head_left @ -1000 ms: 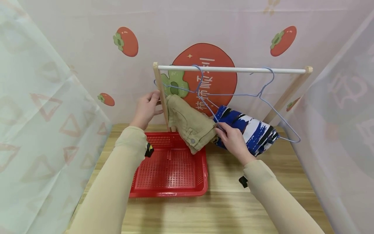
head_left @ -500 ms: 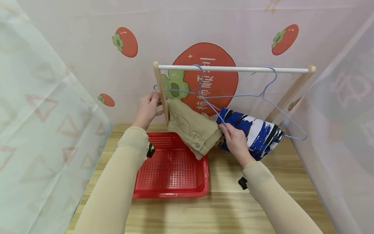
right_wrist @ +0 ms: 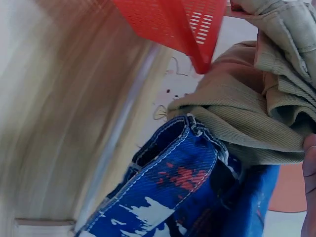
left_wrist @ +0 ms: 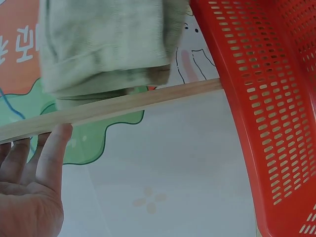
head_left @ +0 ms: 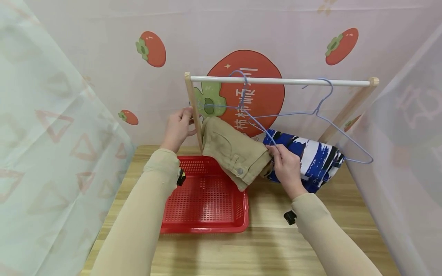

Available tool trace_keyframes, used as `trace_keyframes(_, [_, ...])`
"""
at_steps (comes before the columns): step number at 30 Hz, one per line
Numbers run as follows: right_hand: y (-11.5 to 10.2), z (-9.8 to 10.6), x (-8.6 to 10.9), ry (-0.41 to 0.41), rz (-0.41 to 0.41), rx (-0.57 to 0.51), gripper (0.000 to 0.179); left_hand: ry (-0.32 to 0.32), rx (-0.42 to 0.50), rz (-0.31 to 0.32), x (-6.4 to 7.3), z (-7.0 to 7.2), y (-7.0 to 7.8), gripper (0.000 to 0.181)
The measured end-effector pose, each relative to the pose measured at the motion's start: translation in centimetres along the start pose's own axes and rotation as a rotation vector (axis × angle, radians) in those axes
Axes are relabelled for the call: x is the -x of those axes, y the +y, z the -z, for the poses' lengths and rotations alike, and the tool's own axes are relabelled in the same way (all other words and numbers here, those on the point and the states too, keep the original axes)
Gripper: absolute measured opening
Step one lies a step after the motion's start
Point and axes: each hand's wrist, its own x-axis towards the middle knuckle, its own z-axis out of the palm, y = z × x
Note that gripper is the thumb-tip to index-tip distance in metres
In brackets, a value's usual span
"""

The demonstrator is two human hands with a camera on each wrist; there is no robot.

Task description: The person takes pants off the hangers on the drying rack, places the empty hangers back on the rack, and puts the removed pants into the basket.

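My left hand (head_left: 178, 128) grips the left wooden post (head_left: 194, 109) of a small clothes rack, its fingers reaching behind the post in the left wrist view. Khaki shorts (head_left: 229, 147) hang slanted from a blue wire hanger (head_left: 257, 122), whose hook loops over the white rail. With my right hand (head_left: 287, 166) I pinch the hanger's lower right end beside the shorts' waistband; in the right wrist view a fingertip lies at the khaki cloth (right_wrist: 232, 106). Blue, white and black patterned shorts (head_left: 315, 157) hang on a second blue hanger (head_left: 333, 124), partly behind that hand.
A red perforated basket (head_left: 207, 229) stands on the wooden table (head_left: 221, 253) under the khaki shorts. The rack's right post (head_left: 353, 105) is close to the right cloth wall. Printed cloth (head_left: 103, 46) encloses the back and both sides.
My right hand has moved rightward with the khaki shorts and their hanger, whose left end has slid behind the post. The patterned shorts have shifted right too. The left hand stays at the post.
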Motion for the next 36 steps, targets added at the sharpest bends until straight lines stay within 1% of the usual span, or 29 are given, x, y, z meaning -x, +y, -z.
trace_keyframes(4, [-0.2,0.9,-0.3,0.061,0.023,-0.014,0.012,0.002,-0.012,-0.011,0.1,-0.1,0.0,0.063])
trace_keyframes(7, [-0.5,1.7,-0.4,0.082,0.041,0.000,0.010,0.003,-0.021,-0.020,0.2,-0.2,0.1,0.064])
trace_keyframes(13, [-0.9,2.8,-0.4,0.082,0.058,0.020,0.010,0.012,-0.026,-0.029,0.3,-0.1,0.1,0.067])
trace_keyframes(18, [-1.0,3.6,0.1,0.096,0.070,0.017,0.010,0.017,-0.036,-0.029,0.3,-0.2,0.1,0.066])
trace_keyframes(26, [-1.5,5.0,1.0,0.093,0.096,0.038,0.012,0.025,-0.054,-0.027,0.5,-0.1,0.1,0.064])
trace_keyframes(32, [-1.7,5.5,1.8,0.082,0.108,0.032,0.013,0.031,-0.037,-0.028,0.6,-0.2,0.1,0.062])
trace_keyframes(36, [-1.6,5.9,2.5,0.073,0.100,0.036,0.013,0.030,-0.023,-0.029,0.7,-0.2,0.1,0.062])
